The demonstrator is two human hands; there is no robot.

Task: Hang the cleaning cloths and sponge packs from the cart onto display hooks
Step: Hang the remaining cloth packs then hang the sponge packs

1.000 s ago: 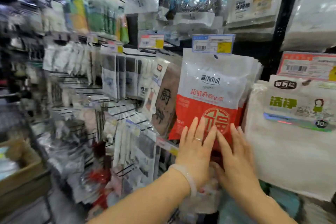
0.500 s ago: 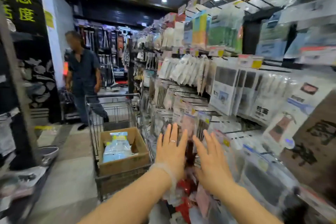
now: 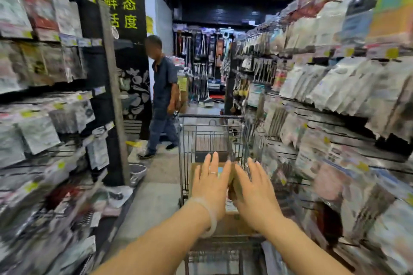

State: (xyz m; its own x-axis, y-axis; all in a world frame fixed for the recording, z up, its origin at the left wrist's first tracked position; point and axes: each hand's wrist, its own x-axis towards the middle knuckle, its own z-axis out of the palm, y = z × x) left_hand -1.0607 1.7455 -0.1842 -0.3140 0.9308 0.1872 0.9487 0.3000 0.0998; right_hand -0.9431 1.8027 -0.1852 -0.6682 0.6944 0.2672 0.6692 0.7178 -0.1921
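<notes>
A wire shopping cart [image 3: 201,131] stands in the aisle straight ahead, with a brown cardboard box [image 3: 232,222] inside it. My left hand [image 3: 211,185] and my right hand [image 3: 254,192] are stretched out flat above the box, fingers apart, palms down, holding nothing. The hands hide most of the box's contents; only a small blue patch shows between them. Hanging packs of cloths and sponges [image 3: 335,87] fill the display hooks on the right wall, blurred by motion.
More packaged goods [image 3: 38,118] hang on the left shelving. A person in dark blue [image 3: 162,96] walks across the aisle just beyond the cart. A black pillar [image 3: 116,87] stands at left. Bare floor [image 3: 154,203] lies left of the cart.
The view has swung left from the red and white pack on the hooks to the aisle. Both hands have left the display and now hover over the cart's box.
</notes>
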